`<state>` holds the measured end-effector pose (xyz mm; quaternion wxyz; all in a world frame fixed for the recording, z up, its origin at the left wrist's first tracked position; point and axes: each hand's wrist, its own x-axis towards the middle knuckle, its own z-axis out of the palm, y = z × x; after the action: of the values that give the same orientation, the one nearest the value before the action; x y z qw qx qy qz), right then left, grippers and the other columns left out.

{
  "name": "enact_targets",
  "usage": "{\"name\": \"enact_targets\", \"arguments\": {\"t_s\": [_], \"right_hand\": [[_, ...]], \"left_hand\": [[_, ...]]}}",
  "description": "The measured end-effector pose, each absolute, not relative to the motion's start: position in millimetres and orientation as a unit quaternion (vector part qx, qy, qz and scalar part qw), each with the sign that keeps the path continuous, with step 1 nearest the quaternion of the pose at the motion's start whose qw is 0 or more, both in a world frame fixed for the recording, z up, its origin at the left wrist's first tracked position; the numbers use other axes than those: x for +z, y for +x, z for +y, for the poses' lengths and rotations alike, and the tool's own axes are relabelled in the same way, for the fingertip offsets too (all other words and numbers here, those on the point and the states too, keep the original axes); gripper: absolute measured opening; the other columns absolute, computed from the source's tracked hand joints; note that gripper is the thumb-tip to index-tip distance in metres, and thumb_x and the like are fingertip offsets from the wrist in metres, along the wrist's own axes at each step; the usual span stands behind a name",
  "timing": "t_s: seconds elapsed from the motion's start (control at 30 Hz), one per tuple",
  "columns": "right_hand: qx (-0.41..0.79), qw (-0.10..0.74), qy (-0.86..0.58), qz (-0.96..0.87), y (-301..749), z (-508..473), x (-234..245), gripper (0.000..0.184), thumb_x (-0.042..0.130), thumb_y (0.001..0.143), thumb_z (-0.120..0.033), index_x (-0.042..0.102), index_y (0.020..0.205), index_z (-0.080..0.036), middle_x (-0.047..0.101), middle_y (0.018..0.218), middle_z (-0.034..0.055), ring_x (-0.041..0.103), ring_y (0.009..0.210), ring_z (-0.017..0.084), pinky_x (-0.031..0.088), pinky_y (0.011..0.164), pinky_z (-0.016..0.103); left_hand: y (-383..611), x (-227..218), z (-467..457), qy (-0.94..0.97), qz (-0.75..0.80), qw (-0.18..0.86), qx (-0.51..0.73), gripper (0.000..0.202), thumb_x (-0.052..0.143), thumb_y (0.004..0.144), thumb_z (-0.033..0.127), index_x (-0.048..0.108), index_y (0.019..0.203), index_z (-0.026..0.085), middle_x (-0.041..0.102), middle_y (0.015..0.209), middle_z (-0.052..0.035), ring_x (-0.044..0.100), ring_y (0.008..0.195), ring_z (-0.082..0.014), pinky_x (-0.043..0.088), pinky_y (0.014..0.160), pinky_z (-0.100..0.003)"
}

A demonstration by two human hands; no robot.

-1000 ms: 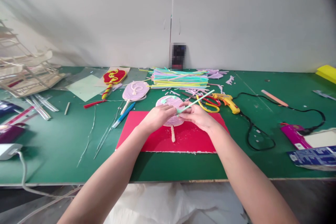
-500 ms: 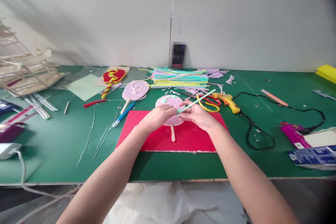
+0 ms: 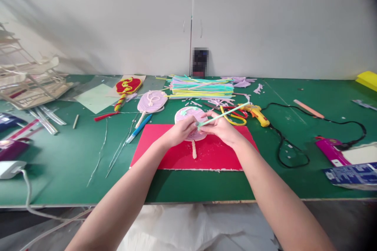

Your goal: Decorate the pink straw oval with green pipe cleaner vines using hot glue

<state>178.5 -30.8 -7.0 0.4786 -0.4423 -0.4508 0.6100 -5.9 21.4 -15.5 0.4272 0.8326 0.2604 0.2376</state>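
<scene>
Both hands meet above a round lilac pipe-cleaner fan (image 3: 180,119) with a cream handle and mint flower pieces. My left hand (image 3: 184,130) is closed, its fingertips pinching the lower end of a mint-green pipe cleaner (image 3: 226,113). From the other side my right hand (image 3: 219,127) grips the same pipe cleaner near that bent end. Its long free part slants up to the right, past yellow-handled scissors (image 3: 234,119). The fan lies on a red board (image 3: 165,153), partly covered by my fingers.
Behind the board lies a pile of pastel pipe cleaners (image 3: 202,87). A yellow glue gun (image 3: 257,114) with a black cord is on the right. To the left are another lilac fan (image 3: 151,102), a red-and-yellow fan (image 3: 129,85) and a blue pen (image 3: 139,128).
The free end of the mint pipe cleaner has swung lower and further right. My left fingers have shifted slightly at its bent end. The fan has stayed in place.
</scene>
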Motion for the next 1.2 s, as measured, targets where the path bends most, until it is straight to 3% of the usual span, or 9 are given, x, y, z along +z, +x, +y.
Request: {"name": "enact_targets", "arguments": {"t_s": [0.27,0.47,0.67,0.9,1.1,1.2], "right_hand": [[0.600,0.486,-0.447,-0.452,179,-30,-7,0.049,0.082,0.058,-0.026,0.051,0.096,-0.022,0.071,0.073,-0.0033,0.069,0.068,0.015,0.055,0.079,0.035],[0.595,0.478,-0.457,-0.457,180,-31,-6,0.049,0.081,0.059,-0.025,0.050,0.096,-0.022,0.071,0.071,-0.0033,0.069,0.067,0.014,0.055,0.077,0.033],[0.585,0.474,-0.466,-0.464,178,-31,-6,0.047,0.081,0.059,-0.028,0.051,0.094,-0.022,0.071,0.071,-0.0033,0.069,0.067,0.015,0.056,0.077,0.035],[0.581,0.472,-0.461,-0.477,176,-32,-5,0.045,0.081,0.059,-0.028,0.051,0.092,-0.022,0.070,0.073,-0.0037,0.069,0.067,0.015,0.057,0.073,0.033],[0.575,0.473,-0.468,-0.476,176,-32,-7,0.045,0.081,0.058,-0.029,0.051,0.091,-0.023,0.069,0.069,-0.0038,0.069,0.067,0.016,0.057,0.073,0.035],[0.578,0.469,-0.469,-0.475,177,-32,-7,0.044,0.081,0.059,-0.028,0.052,0.091,-0.023,0.069,0.070,-0.0035,0.069,0.067,0.016,0.057,0.074,0.035]], "left_hand": [[-2,-12,17,0.829,0.284,0.390,0.282,0.022,0.041,0.091,0.031,0.045,0.074,0.017,0.048,0.068,0.0030,0.043,0.063,-0.0098,0.036,0.061,-0.023],[-2,-17,21,0.794,0.274,0.470,0.271,0.027,0.032,0.094,0.034,0.044,0.077,0.018,0.050,0.068,0.0016,0.046,0.061,-0.0100,0.040,0.060,-0.023],[-4,-10,21,0.789,0.280,0.487,0.249,0.020,0.038,0.090,0.033,0.045,0.079,0.017,0.052,0.068,0.0016,0.048,0.061,-0.0106,0.041,0.058,-0.023],[-3,-10,21,0.809,0.317,0.428,0.249,0.018,0.049,0.083,0.032,0.050,0.075,0.017,0.053,0.068,0.0016,0.048,0.063,-0.0114,0.040,0.060,-0.024],[-5,-10,27,0.753,0.376,0.420,0.339,0.026,0.042,0.088,0.037,0.047,0.071,0.018,0.051,0.060,0.0026,0.048,0.058,-0.0111,0.039,0.060,-0.024],[-6,-10,26,0.769,0.357,0.421,0.323,0.030,0.043,0.088,0.042,0.048,0.072,0.018,0.051,0.062,0.0024,0.047,0.059,-0.0110,0.039,0.060,-0.024]]}}
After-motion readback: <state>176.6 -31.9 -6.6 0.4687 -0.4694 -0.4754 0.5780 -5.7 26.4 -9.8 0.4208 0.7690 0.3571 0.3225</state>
